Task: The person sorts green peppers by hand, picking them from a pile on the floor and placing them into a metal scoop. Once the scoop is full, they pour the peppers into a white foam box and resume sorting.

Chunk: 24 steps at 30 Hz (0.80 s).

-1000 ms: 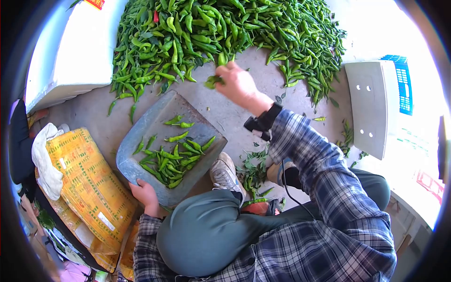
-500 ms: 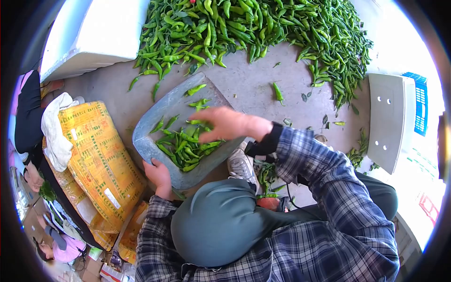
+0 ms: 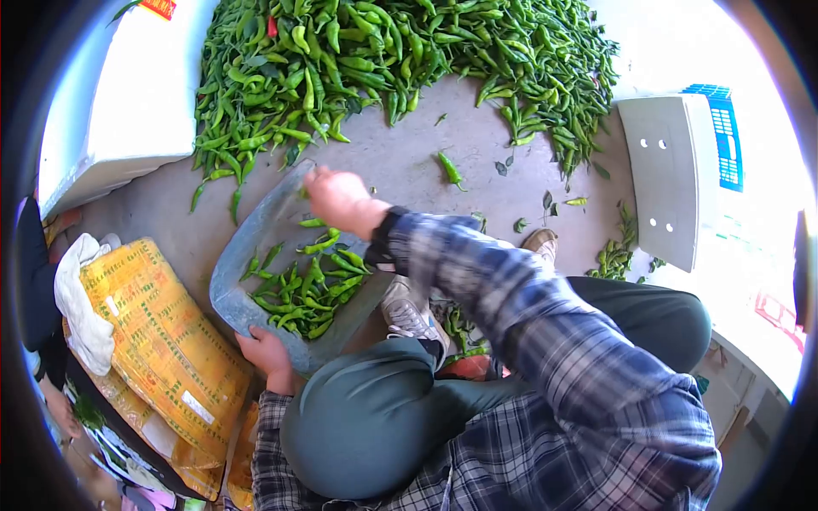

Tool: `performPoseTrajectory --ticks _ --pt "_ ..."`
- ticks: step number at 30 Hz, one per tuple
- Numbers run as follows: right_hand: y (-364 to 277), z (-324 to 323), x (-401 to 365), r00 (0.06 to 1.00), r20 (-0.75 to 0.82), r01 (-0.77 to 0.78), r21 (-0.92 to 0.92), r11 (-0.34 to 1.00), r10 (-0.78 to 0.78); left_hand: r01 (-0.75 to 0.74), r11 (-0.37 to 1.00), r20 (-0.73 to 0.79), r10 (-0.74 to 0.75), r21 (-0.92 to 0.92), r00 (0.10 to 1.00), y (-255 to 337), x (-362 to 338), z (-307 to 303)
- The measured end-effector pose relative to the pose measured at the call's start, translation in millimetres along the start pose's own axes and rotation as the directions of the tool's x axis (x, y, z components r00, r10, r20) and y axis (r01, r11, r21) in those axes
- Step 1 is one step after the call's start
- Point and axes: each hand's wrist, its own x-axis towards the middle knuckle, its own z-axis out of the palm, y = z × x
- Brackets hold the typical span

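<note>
Your left hand [image 3: 268,358] is clamped on the near edge of the tray [image 3: 262,228]. Your right hand [image 3: 336,198] hangs over the tray's far rim with fingers curled; cannot tell whether it grips anything. Loose peppers [image 3: 302,289] lie in the tray. Beyond the tray, a big pepper pile [image 3: 383,51] covers the floor [image 3: 388,162]. Yellow sacks [image 3: 162,341] lie left of the tray, and your shoe [image 3: 407,311] is just right of it.

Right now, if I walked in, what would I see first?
A huge heap of green peppers fills the top of the picture. Below it sits a grey tray with more peppers, the left hand gripping its near edge and the right hand at its far end. Yellow sacks lie at the left.
</note>
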Motion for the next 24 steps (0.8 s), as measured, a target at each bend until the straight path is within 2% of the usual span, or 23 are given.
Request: performPoseTrajectory --ticks 2,3,6,10,12,13,14,16,17,18,20,21,22,23,24 --pt "31.9 -34.0 -22.4 0.982 -0.138 -0.125 0.032 0.992 0.128 0.006 1.0 0.019 -0.007 0.026 1.0 1.0 0.1 -1.6" --pt "62.8 -45.4 -34.6 0.972 -0.162 -0.162 0.065 0.985 0.171 0.008 0.998 0.028 -0.009 0.056 1.0 2.9 -0.2 -3.4" --pt "126.0 -79.8 -74.3 0.878 -0.172 -0.461 -0.055 0.886 0.446 0.016 0.996 0.026 -0.019 0.09 1.0 10.8 -1.2 -5.2" --pt "155.5 -66.5 -97.5 0.88 -0.149 -0.47 -0.134 0.872 0.451 0.005 1.0 0.008 -0.005 0.011 1.0 0.7 3.3 -1.8" --pt "151.2 -66.7 -97.5 0.875 -0.002 -0.481 -0.122 0.868 0.485 -0.024 0.998 0.002 0.024 0.057 1.0 -2.6 2.2 -1.4" --pt "147.9 -74.6 -98.8 0.872 0.075 -0.481 -0.046 0.875 0.484 -0.033 0.998 0.0 0.033 0.044 0.999 -1.6 0.5 -2.8" --pt "150.2 -90.7 -96.6 0.876 0.052 -0.478 -0.05 0.877 0.48 -0.022 0.997 0.0 0.022 0.069 1.0 1.1 0.1 -2.6" --pt "155.8 -125.1 -103.3 0.89 -0.077 -0.454 -0.056 0.889 0.449 -0.02 0.996 -0.007 0.02 0.086 1.0 3.7 0.9 -3.8" --pt "170.5 -150.2 -105.9 0.875 -0.194 -0.466 -0.087 0.88 0.444 -0.024 0.996 -0.013 0.026 0.085 1.0 1.6 0.8 -3.1" --pt "185.1 -184.9 -110.6 0.847 -0.237 -0.513 -0.132 0.848 0.475 -0.029 0.996 -0.018 0.03 0.084 0.999 0.9 0.9 -2.8" --pt "202.2 -266.2 -132.4 0.73 -0.36 -0.672 -0.224 0.706 0.581 -0.023 0.995 -0.013 0.025 0.096 1.0 4.0 0.4 -3.1" --pt "219.4 -300.9 -151.0 0.679 -0.507 -0.692 -0.201 0.693 0.531 -0.01 0.993 -0.004 0.011 0.121 1.0 4.0 -0.4 -3.8" --pt "251.0 -337.4 -171.2 0.627 -0.545 -0.739 -0.192 0.646 0.556 -0.005 0.993 -0.015 0.007 0.118 1.0 3.2 -0.6 -3.6" --pt "254.5 -380.3 -186.8 0.535 -0.579 -0.834 -0.244 0.495 0.615 0.003 0.992 0.0 -0.003 0.124 1.0 3.1 0.6 -3.5" --pt "379.6 -416.5 -223.8 0.613 -0.629 -0.717 -0.19 0.671 0.477 0.013 0.991 0.014 -0.015 0.133 1.0 2.6 1.7 -4.0"
